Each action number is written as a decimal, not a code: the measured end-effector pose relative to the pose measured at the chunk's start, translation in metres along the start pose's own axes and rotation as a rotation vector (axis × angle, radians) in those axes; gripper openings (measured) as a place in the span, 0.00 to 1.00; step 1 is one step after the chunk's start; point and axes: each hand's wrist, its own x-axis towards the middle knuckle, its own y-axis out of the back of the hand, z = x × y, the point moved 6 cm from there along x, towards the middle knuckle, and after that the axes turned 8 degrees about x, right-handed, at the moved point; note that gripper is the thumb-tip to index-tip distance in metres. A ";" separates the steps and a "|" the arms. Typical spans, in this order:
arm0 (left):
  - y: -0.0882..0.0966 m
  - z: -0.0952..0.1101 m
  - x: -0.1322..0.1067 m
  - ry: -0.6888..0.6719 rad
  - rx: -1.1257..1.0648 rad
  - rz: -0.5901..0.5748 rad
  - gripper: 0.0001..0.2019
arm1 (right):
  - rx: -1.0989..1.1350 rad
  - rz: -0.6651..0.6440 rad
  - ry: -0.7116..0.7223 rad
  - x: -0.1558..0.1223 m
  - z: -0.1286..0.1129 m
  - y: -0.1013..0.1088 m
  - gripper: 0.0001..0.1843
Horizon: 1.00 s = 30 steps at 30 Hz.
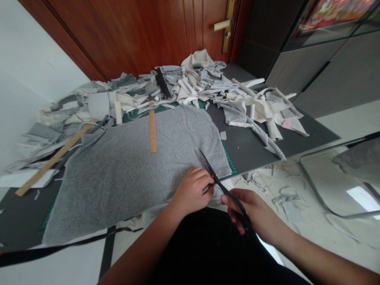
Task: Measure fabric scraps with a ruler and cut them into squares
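A large piece of grey fabric lies flat, with a faint pinkish line drawn across its right part. My right hand grips the handles of black scissors, whose blades point up and left over the fabric near that line. The blades look close together. At the fabric's near edge my left hand is closed with curled fingers, seemingly pinching the cloth right beside the scissors' pivot. Its fingertips are partly hidden. A short wooden ruler rests on the fabric, beyond my left hand.
Heaped cloth scraps line the back of the dark table, with more at the right. A longer wooden ruler lies at the left. Green cutting mat edges show under the fabric. Offcuts litter the floor near a metal-framed chair.
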 end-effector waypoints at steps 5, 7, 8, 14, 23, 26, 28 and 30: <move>0.000 -0.001 0.000 -0.001 -0.008 -0.013 0.06 | 0.035 -0.008 0.046 0.003 0.001 -0.001 0.31; 0.000 -0.001 0.000 -0.003 -0.009 -0.011 0.06 | 0.041 -0.008 0.053 0.005 0.002 -0.002 0.31; 0.000 -0.001 0.000 -0.003 -0.010 -0.010 0.06 | 0.040 -0.008 0.053 0.006 0.003 -0.003 0.31; 0.001 0.000 0.001 -0.004 -0.024 -0.009 0.07 | 0.029 0.009 0.036 0.008 0.003 -0.003 0.33; 0.002 -0.002 0.002 0.016 -0.062 -0.010 0.08 | 0.043 0.006 0.046 0.011 -0.002 -0.007 0.33; 0.002 -0.002 0.002 0.014 -0.070 -0.013 0.08 | 0.048 0.010 0.034 0.013 -0.003 -0.008 0.33; 0.001 -0.002 0.002 0.015 -0.073 -0.021 0.07 | 0.045 0.008 0.032 0.013 -0.004 -0.008 0.33; 0.001 -0.002 0.002 0.016 -0.079 -0.032 0.06 | 0.038 0.003 0.048 0.015 -0.005 -0.008 0.33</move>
